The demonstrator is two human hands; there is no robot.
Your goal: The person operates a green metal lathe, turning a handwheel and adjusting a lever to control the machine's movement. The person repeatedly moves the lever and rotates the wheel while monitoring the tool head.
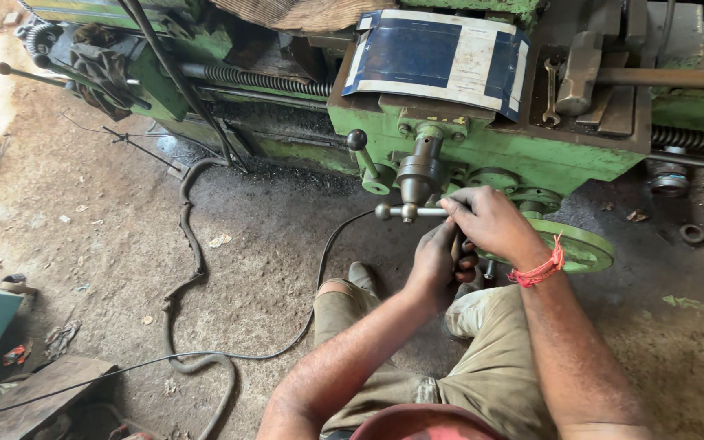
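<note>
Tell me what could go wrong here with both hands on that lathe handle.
1. The right hand and left hand both grip the crank handle right beside the handwheel; fingers might get pinched if either turns.
2. The red wrist thread hangs near the handwheel and could snag.
3. The hose and cable lie on the floor by the feet, a likely trip hazard.

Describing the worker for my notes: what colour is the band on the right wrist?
The wristband is red-orange thread, seen clearly in the head view.
</note>
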